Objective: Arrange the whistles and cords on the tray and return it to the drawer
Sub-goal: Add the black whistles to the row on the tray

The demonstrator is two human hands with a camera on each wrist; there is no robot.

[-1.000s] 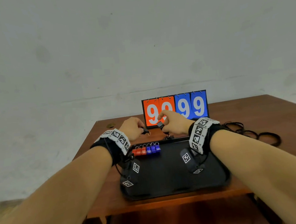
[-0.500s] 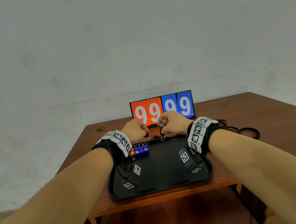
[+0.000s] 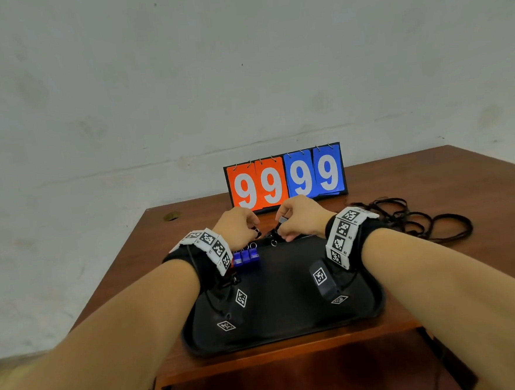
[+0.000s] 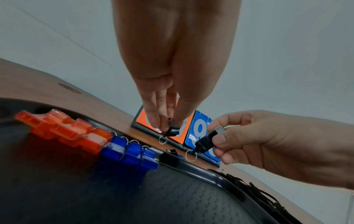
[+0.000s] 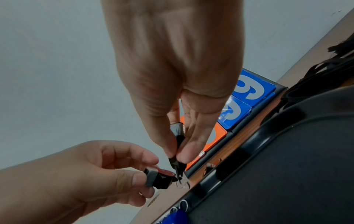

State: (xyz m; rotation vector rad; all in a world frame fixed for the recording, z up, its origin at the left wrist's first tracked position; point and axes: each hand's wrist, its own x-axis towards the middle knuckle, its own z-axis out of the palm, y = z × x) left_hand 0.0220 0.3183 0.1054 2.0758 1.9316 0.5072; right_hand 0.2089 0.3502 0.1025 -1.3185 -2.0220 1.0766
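A black tray (image 3: pixel 289 323) lies at the table's near edge. Along its far left rim stand a row of orange whistles (image 4: pixel 63 128) and three blue whistles (image 3: pixel 246 256) (image 4: pixel 130 153) with small key rings. My left hand (image 3: pixel 237 226) (image 4: pixel 168 128) pinches a black whistle (image 4: pixel 172 131) (image 5: pixel 157 178) over the tray's far rim. My right hand (image 3: pixel 297 219) (image 5: pixel 178 156) pinches a second black whistle (image 4: pixel 205 143) (image 5: pixel 179 151), its ring hanging down beside the first. A heap of black cords (image 3: pixel 413 217) lies on the table to the right of the tray.
A flip scoreboard (image 3: pixel 285 177) showing 99 on orange and 99 on blue stands just behind my hands. The brown table (image 3: pixel 177 249) ends at a grey wall behind and drops off at the near edge, right below the tray.
Both hands have stayed together at the tray's far rim, each still pinching its black whistle. The head view has shifted, so the scene sits differently in frame.
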